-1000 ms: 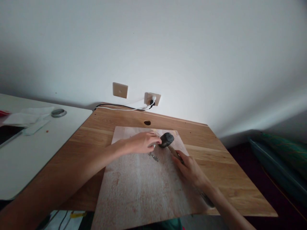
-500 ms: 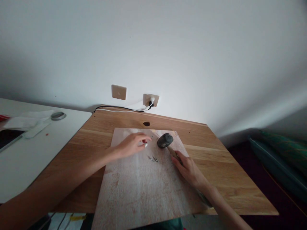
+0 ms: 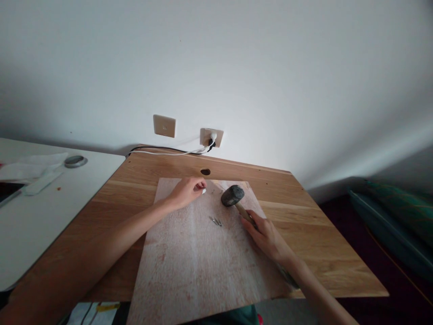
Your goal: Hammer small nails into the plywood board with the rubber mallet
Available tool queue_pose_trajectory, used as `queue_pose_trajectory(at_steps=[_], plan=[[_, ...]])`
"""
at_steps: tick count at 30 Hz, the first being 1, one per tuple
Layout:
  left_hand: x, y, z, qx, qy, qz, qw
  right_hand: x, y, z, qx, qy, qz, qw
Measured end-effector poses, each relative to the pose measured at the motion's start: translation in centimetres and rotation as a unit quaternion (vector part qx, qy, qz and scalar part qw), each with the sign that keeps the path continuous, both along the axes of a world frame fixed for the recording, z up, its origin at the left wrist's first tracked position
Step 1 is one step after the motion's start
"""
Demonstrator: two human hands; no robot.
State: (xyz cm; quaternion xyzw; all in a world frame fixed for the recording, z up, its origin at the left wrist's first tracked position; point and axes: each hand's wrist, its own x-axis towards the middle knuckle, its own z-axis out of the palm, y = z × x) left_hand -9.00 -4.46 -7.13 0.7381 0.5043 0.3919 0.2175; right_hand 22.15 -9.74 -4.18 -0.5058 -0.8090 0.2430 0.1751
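My left hand (image 3: 187, 191) is over the far left part of a pale wooden board (image 3: 182, 262), fingers closed in a pinch. A small white piece (image 3: 204, 191) shows at its fingertips; its kind is too small to make out. My right hand (image 3: 265, 232) grips the wooden handle of a mallet (image 3: 233, 195) with a dark, rounded head. The head is over the board's far right part. Several loose nails (image 3: 215, 221) lie together on the board between my hands. Thin upright nails (image 3: 213, 191) seem to stand just left of the mallet head, faint in the picture.
The board lies on a wooden desk (image 3: 304, 234) with a round cable hole (image 3: 205, 172). Behind it, cords run to a wall socket (image 3: 211, 137). A white table (image 3: 40, 225) at left bears papers and a round grey object (image 3: 75, 161). Cushions (image 3: 389, 225) lie at right.
My left hand has moved a little to the left and farther back, its fingers drawn closer together. My right hand and the mallet have hardly moved. The view has shifted slightly.
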Motion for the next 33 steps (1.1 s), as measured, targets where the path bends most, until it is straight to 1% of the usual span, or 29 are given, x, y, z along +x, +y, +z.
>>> queue_pose_trajectory(at_steps=[3,6,9,12,16,19,22,25,29,33], plan=[[0.4,-0.2,0.2,0.033,0.072,0.012,0.997,0.1,0.0,-0.2,0.003,0.004,0.0,1.0],[0.5,-0.3,0.2,0.04,0.095,0.015,0.995,0.1,0.0,-0.2,-0.001,0.004,0.001,1.0],[0.5,-0.3,0.1,0.029,0.083,0.014,0.996,0.1,0.0,-0.1,-0.004,0.006,0.001,1.0],[0.6,-0.2,0.1,0.039,0.085,0.009,0.996,0.0,-0.1,0.1,0.002,0.008,-0.001,1.0],[0.8,0.0,-0.1,0.016,0.064,0.005,0.998,-0.6,-0.3,0.8,-0.001,0.008,-0.001,1.0],[0.8,0.3,-0.4,0.005,0.048,0.022,0.999,-1.7,-0.1,1.8,-0.026,0.012,0.001,1.0],[0.7,0.4,-0.7,-0.011,0.012,0.032,0.999,-3.4,0.6,2.8,-0.045,0.017,0.02,0.999],[0.7,0.5,-0.9,-0.033,-0.026,0.017,0.999,-4.9,1.4,3.2,-0.018,0.018,0.03,0.999],[0.5,0.6,-1.3,-0.026,-0.029,0.006,0.999,-5.9,1.9,2.9,0.042,-0.015,0.038,0.998],[0.4,0.8,-1.5,-0.022,-0.042,0.002,0.999,-6.3,2.2,2.8,0.045,-0.042,0.046,0.997]])
